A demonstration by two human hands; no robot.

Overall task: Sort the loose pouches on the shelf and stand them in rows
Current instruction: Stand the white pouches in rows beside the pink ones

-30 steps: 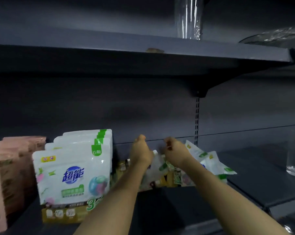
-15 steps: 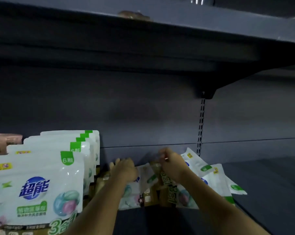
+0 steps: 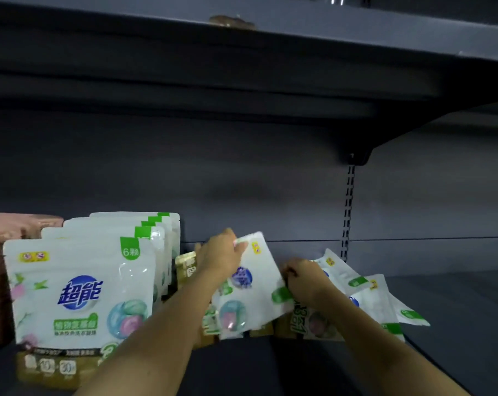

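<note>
A white pouch point(image 3: 250, 292) with green tab and blue logo stands tilted at the shelf's middle. My left hand point(image 3: 220, 254) grips its top left corner. My right hand point(image 3: 303, 278) pinches its right edge near the green tab. Behind and right of it several loose white pouches point(image 3: 368, 298) lie in a heap against the back wall. A row of the same white pouches point(image 3: 79, 292) stands upright at the left, one behind the other. A gold-topped pouch point(image 3: 186, 267) stands between that row and my left hand.
Pink pouches point(image 3: 2, 252) stand in a row at the far left. The dark grey shelf point(image 3: 456, 324) runs on to the right. An upper shelf point(image 3: 299, 38) hangs overhead on a bracket point(image 3: 356, 155).
The white pouch has been lifted out of the heap and raised upright between both hands. My left hand moved up to its top corner. The camera came closer.
</note>
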